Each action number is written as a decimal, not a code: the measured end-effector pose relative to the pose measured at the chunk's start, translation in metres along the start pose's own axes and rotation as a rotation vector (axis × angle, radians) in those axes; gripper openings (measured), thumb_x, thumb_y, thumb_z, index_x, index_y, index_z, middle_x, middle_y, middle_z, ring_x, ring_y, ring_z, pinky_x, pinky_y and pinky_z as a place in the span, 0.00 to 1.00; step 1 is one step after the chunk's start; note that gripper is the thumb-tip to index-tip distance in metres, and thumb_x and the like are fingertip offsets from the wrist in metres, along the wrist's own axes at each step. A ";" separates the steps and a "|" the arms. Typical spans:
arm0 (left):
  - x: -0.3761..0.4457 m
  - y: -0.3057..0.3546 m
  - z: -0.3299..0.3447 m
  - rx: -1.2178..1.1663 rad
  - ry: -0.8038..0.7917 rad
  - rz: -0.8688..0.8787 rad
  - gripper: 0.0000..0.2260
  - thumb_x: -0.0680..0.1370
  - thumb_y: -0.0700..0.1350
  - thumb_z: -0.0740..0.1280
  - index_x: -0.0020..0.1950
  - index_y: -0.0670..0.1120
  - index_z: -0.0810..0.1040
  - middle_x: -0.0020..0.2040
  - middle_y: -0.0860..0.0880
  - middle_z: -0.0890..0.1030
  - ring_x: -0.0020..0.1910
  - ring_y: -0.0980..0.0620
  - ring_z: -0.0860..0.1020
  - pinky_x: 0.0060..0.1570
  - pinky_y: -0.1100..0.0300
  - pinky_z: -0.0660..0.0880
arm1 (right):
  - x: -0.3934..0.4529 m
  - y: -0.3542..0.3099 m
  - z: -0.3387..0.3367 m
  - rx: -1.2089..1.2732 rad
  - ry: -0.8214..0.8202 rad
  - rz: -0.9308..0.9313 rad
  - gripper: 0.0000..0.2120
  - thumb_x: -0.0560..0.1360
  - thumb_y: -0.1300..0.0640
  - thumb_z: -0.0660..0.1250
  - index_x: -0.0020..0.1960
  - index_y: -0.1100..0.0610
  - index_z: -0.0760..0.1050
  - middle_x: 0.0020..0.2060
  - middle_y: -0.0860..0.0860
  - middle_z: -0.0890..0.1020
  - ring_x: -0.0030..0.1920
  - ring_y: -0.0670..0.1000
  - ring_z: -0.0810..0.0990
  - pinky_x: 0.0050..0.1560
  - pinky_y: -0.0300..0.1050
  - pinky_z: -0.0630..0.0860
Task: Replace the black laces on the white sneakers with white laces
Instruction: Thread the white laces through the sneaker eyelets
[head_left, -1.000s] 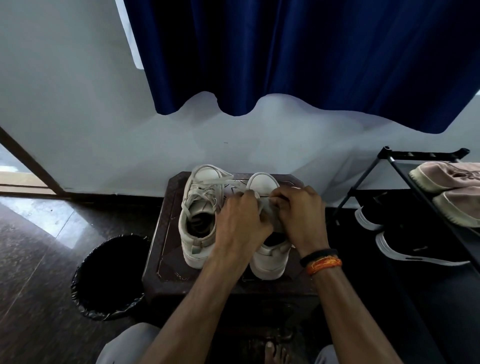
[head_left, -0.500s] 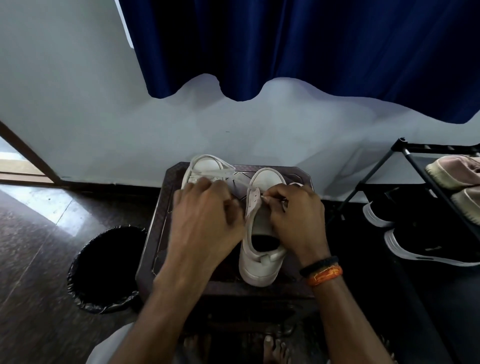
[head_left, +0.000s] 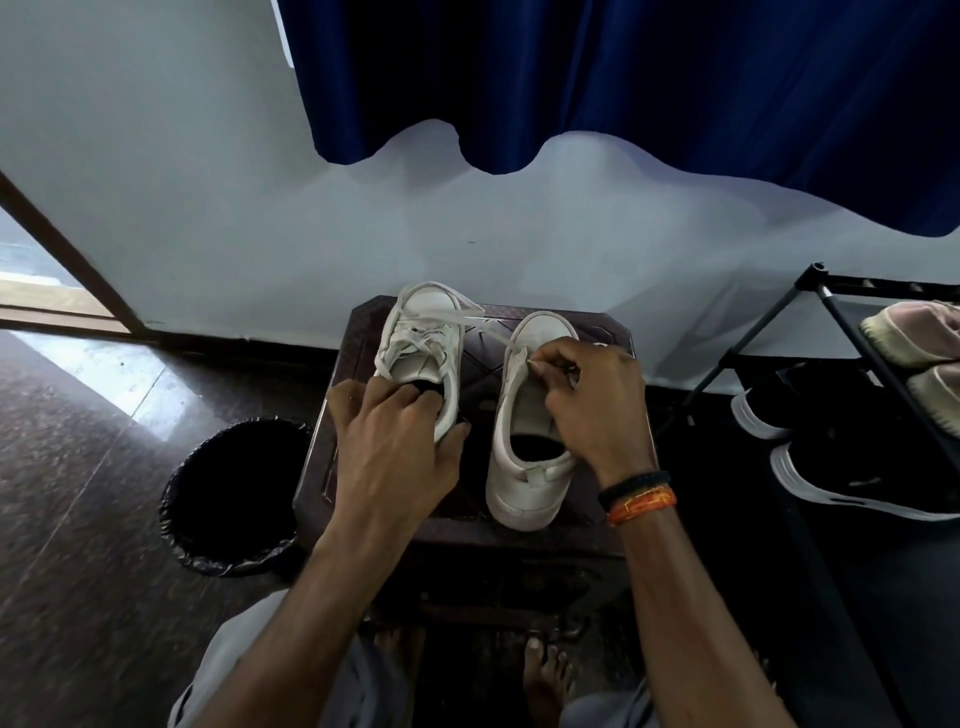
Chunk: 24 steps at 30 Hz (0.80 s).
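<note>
A black-lined bin (head_left: 234, 499) sits on the floor left of the dark worktop (head_left: 332, 467). The left hand (head_left: 395, 447) grips the laced left sneaker (head_left: 421, 353) at its heel. The right hand (head_left: 597, 395) pinches a white lace (head_left: 483, 325) at the right sneaker (head_left: 519, 467). A shoe rack (head_left: 831, 322) stands at far right.

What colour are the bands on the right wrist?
Black and orange bands, clearest in the head view.

Two white sneakers on dark table (head_left: 613, 338), toes toward wall. Left hand (head_left: 395, 457) grips heel end of left sneaker (head_left: 415, 358), which is laced white. Right hand (head_left: 597, 400) pinches white lace (head_left: 493, 335) at upper eyelets of right sneaker (head_left: 519, 467); lace runs across to left sneaker's toe. Black bin (head_left: 234, 493) left of table, shoe rack (head_left: 852, 332) right.
</note>
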<state>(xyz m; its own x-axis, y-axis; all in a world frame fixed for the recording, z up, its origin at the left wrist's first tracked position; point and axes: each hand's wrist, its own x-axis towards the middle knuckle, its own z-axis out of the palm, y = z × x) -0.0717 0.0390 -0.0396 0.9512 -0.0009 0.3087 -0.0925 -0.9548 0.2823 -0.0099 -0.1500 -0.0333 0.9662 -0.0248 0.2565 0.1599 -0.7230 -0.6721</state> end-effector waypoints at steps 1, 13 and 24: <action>0.000 0.001 0.001 0.019 0.000 -0.003 0.13 0.70 0.54 0.75 0.35 0.46 0.78 0.33 0.50 0.80 0.46 0.43 0.78 0.56 0.45 0.66 | 0.001 0.000 0.001 0.001 -0.007 0.001 0.06 0.76 0.60 0.72 0.47 0.50 0.85 0.42 0.45 0.86 0.49 0.54 0.82 0.52 0.54 0.79; -0.022 -0.026 -0.007 0.112 0.062 0.003 0.11 0.72 0.50 0.72 0.35 0.46 0.77 0.34 0.51 0.80 0.44 0.43 0.78 0.54 0.45 0.68 | -0.001 -0.008 -0.004 -0.014 -0.031 -0.008 0.05 0.77 0.60 0.72 0.49 0.52 0.86 0.44 0.46 0.87 0.48 0.49 0.83 0.52 0.47 0.79; 0.010 0.016 -0.031 -0.254 0.238 -0.007 0.11 0.74 0.51 0.73 0.48 0.46 0.77 0.46 0.50 0.79 0.47 0.44 0.76 0.52 0.55 0.69 | 0.001 -0.016 -0.003 -0.037 -0.048 0.006 0.03 0.75 0.57 0.73 0.46 0.51 0.86 0.40 0.45 0.87 0.43 0.49 0.83 0.49 0.47 0.79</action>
<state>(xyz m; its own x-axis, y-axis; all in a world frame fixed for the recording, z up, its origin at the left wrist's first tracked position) -0.0730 0.0333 -0.0038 0.8595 0.1030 0.5007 -0.1852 -0.8502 0.4928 -0.0124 -0.1406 -0.0201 0.9758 0.0037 0.2185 0.1477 -0.7481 -0.6470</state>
